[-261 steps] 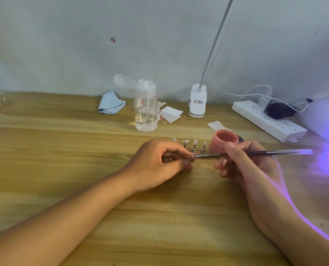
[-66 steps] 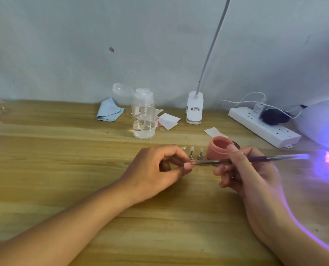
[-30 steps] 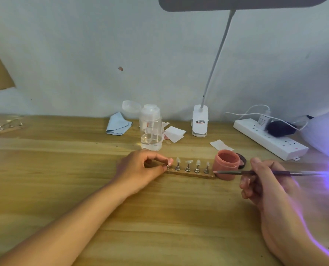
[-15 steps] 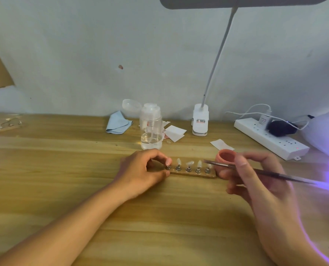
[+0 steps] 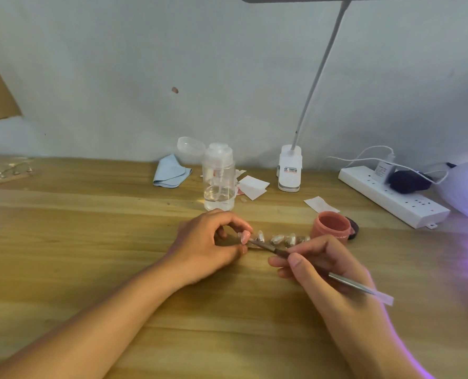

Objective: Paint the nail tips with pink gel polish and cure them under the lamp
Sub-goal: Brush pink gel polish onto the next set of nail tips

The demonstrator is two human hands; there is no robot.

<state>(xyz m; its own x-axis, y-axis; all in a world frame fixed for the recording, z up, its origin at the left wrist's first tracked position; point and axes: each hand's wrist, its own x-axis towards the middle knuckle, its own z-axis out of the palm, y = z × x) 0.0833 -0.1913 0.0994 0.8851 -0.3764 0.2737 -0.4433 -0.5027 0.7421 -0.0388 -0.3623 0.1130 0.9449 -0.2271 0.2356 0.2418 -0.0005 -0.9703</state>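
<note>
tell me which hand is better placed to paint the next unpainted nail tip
Right. The right hand grips the brush, its bristles beside the row of nail tips, with the pink gel jar close by. The left hand pinches the row's left end, steadying it.

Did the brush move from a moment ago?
Yes. The brush went left, away from the pink jar, to the nail tip in the left hand.

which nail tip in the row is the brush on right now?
The leftmost nail tip, pinched by the left hand, with the brush tip against it. The other four stand untouched to its right, toward the pink jar.
</note>
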